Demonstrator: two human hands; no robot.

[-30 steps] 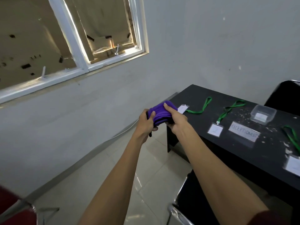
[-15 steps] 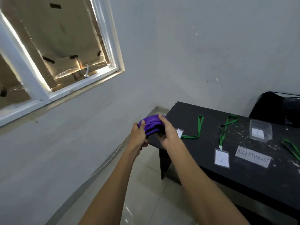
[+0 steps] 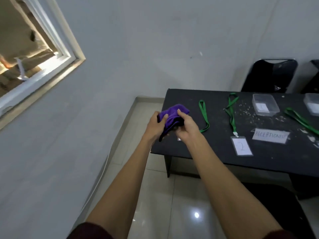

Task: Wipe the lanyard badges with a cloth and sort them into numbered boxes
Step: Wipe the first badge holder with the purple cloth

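A purple cloth [image 3: 170, 115] is bunched between my left hand [image 3: 155, 125] and my right hand [image 3: 185, 127], above the left end of the black table [image 3: 207, 149]. Both hands grip it. A green lanyard [image 3: 203, 116] runs from the table toward my right hand; its badge is mostly hidden under that hand. A second green lanyard [image 3: 231, 114] ends in a badge marked 2 [image 3: 241, 146]. A clear box labelled 1 [image 3: 264, 105] stands at the back, with another clear box [image 3: 313, 104] at the right edge.
A "RECEPTIONIST" sign [image 3: 271, 136] lies flat near the badge. A third green lanyard [image 3: 302, 119] lies at the right. White crumbs are scattered on the tabletop. Black chairs [image 3: 269, 76] stand behind the table. A window [image 3: 34, 54] is in the left wall.
The view has swung right and down, so the table shows more fully. My hands have stayed together on the purple cloth and now hang over the table's left end.
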